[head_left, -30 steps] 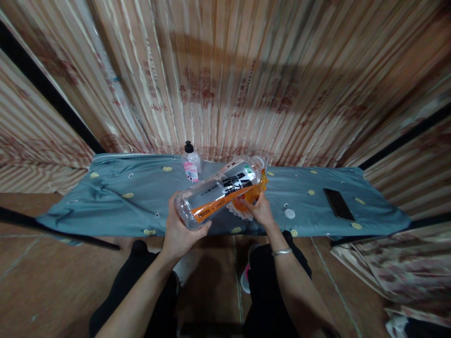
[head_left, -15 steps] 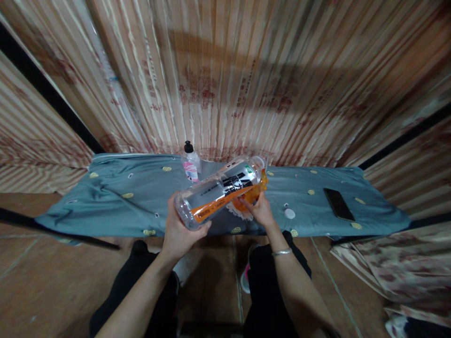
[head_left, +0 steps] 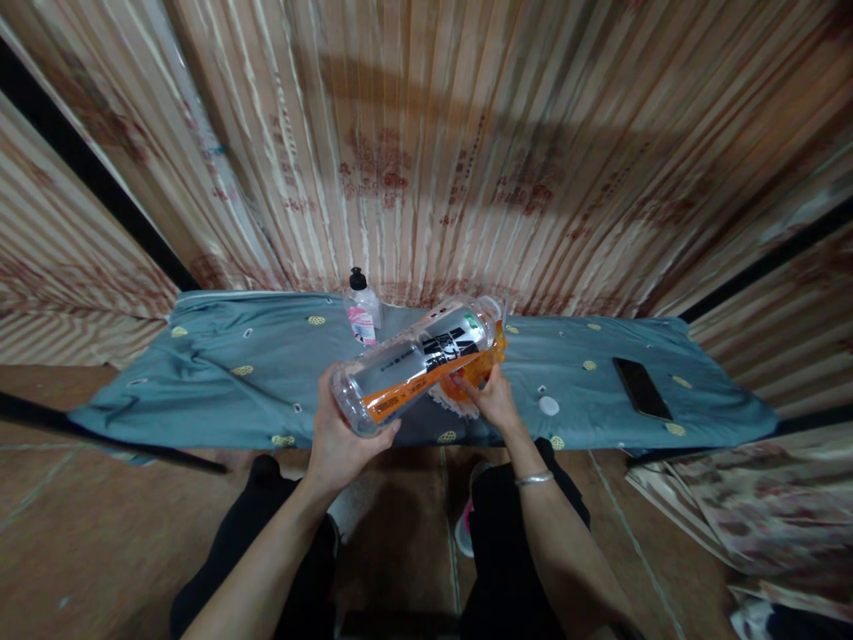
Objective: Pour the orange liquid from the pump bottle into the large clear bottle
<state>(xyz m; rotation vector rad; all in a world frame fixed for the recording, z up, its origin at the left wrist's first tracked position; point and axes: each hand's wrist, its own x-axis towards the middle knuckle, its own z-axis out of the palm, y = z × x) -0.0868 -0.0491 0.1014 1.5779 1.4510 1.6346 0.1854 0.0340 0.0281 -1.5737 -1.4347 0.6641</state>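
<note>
Grips a tilted bottle [head_left: 414,363] by the base above the cloth [head_left: 246,396], left hand [head_left: 343,444] wrapped round; pinches a half-hidden orange thing [head_left: 481,361] near the neck, right hand [head_left: 494,400]. Looks unchanged since a second ago; suggests a steady hold.

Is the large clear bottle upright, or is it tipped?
Tipped: the large bottle slants, its base in the left hand, its neck toward the right.
</note>
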